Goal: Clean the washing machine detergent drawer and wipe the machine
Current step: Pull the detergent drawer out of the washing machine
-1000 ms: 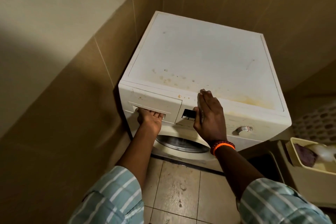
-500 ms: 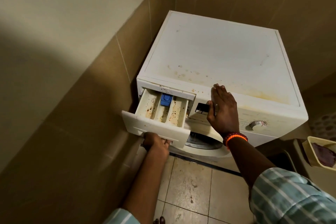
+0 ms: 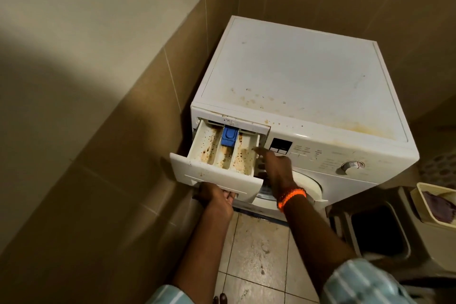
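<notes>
- The washing machine (image 3: 296,86) stands in a tiled corner; its white top carries yellow-brown stains along the near edge.
- The detergent drawer (image 3: 217,163) is pulled well out of the machine's upper left front, tilted slightly down toward the viewer. Its three compartments show brown speckled grime, and a blue insert (image 3: 229,137) sits at the far end of the middle one.
- The left hand (image 3: 217,198) grips the drawer's front panel from beneath, fingers curled closed on its lower edge.
- The right hand (image 3: 276,168), an orange bracelet (image 3: 291,198) at its wrist, reaches to the drawer's right side, fingers loosely extended and apart, holding nothing; whether the fingertips touch the drawer wall cannot be told.
- A round dial (image 3: 351,166) sits on the control panel to the right.
- A cream tub (image 3: 434,202) holding a dark cloth stands on the far right.
</notes>
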